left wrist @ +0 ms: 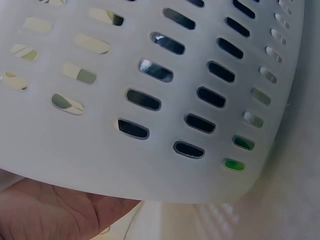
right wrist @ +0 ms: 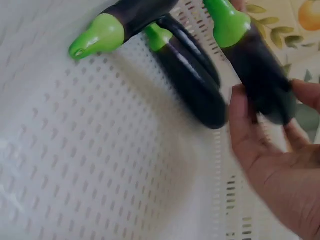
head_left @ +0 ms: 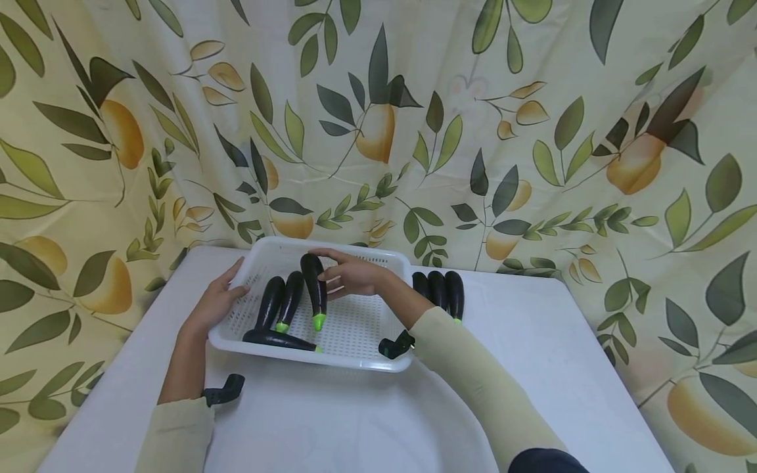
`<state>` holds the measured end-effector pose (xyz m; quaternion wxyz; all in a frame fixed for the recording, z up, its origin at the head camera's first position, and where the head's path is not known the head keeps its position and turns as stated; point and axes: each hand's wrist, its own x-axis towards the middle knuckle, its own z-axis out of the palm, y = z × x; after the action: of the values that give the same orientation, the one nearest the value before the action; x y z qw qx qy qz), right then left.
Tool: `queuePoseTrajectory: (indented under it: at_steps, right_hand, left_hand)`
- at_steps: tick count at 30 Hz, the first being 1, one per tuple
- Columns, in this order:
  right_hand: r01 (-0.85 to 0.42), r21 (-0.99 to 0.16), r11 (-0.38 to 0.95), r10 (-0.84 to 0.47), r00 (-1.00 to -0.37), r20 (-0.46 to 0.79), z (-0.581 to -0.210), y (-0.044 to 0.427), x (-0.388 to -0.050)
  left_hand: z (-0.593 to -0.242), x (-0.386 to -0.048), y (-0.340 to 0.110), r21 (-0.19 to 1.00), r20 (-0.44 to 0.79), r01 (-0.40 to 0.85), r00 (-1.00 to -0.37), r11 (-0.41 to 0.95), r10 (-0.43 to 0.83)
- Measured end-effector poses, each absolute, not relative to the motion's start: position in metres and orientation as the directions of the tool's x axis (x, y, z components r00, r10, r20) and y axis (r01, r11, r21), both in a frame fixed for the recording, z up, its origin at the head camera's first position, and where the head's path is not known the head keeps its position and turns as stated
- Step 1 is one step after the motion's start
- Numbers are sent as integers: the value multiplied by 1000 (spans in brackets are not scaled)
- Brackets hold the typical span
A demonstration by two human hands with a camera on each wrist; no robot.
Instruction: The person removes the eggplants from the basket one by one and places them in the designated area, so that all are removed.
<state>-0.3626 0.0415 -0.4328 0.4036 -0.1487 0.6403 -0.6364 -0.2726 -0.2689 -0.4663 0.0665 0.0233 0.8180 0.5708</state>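
In the head view a white plastic basket with slotted walls stands on the table, tilted a little. My left hand grips its left side, thumb over the rim; the left wrist view shows the palm beside the slotted wall. With my right hand I hold a dark purple eggplant by its thick end, its green tip pointing down inside the basket. Two eggplants lean side by side at the basket's left, and another eggplant lies along the near wall.
To the right of the basket, three more eggplants lie in a row on the white table, partly behind my right arm. A leaf-and-fruit patterned curtain hangs behind the table's far edge.
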Motion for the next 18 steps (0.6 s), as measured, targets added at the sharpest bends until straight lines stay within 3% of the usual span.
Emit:
queuePoseTrajectory:
  at_steps: [10, 18]
  right_hand:
    - [219, -956, 197, -741, -605, -292, -413, 59, -350]
    - [171, -962, 211, -708, -652, -271, -403, 77, -345]
  left_hand:
    - [-464, -273, -267, 937, -66, -21, -991, 349, 117]
    - [-465, -272, -268, 944, -66, -23, -990, 329, 121]
